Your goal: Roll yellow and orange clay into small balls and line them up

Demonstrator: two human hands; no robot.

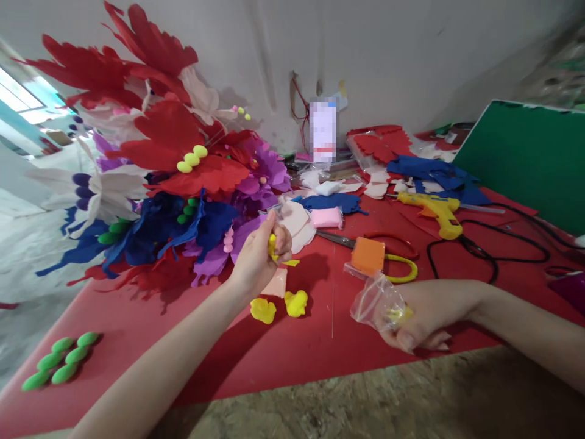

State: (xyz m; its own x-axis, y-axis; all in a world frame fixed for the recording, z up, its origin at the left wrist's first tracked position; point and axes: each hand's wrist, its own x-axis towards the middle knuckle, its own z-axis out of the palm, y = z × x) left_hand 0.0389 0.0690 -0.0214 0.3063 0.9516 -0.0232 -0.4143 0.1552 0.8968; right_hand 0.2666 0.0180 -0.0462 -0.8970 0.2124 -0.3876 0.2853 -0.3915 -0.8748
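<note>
My left hand [256, 259] is raised over the middle of the table, its fingers closed around a small piece of yellow clay [273, 245]. Below it on the red surface lie a flattened yellow clay lump [263, 311] and a rounder yellow clay lump [296, 303]. A pale pink block [276, 283] sits partly behind my left wrist. Near the front edge, my right hand [423, 320] is closed on a crumpled clear plastic bag [372, 302] with yellow bits in it. An orange clay block [368, 256] rests on the scissors [402, 268] just beyond the bag.
Butterfly shapes in red [159, 146], white, blue and purple crowd the left. Several green oval beads [64, 360] lie front left. A yellow glue gun [434, 210] with a black cord, a pink clay pack [326, 217] and a green board [525, 164] stand behind. A phone [323, 131] leans at the wall.
</note>
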